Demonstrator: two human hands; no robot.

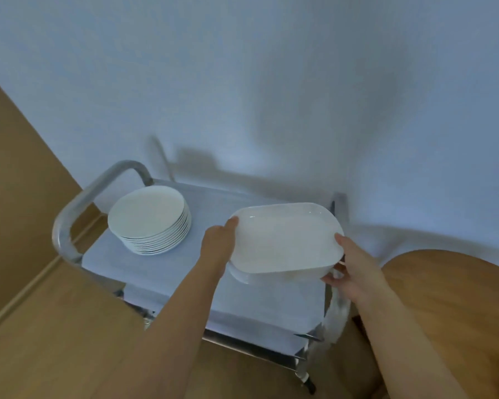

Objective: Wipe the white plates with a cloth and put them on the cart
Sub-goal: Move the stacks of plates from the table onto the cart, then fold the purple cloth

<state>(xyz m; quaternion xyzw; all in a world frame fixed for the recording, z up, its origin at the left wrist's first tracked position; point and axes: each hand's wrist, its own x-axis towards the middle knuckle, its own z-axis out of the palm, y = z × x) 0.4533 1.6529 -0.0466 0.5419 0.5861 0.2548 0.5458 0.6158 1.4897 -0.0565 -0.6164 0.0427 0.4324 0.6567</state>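
Both hands, left hand [218, 243] and right hand [355, 272], grip a rectangular white plate [283, 240] by its ends over the cart [260, 312], beside stacked round plates [150, 220].

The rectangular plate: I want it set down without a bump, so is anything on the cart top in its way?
Nothing visible blocks it. The rectangular plate, held by the left hand and right hand, hangs over the cart's cloth-covered right side; the stack of round plates sits apart at the left.

A white rounded-rectangular plate [284, 240] sits seemingly atop similar ones on the cart [185, 286], beside stacked round plates [150, 220].
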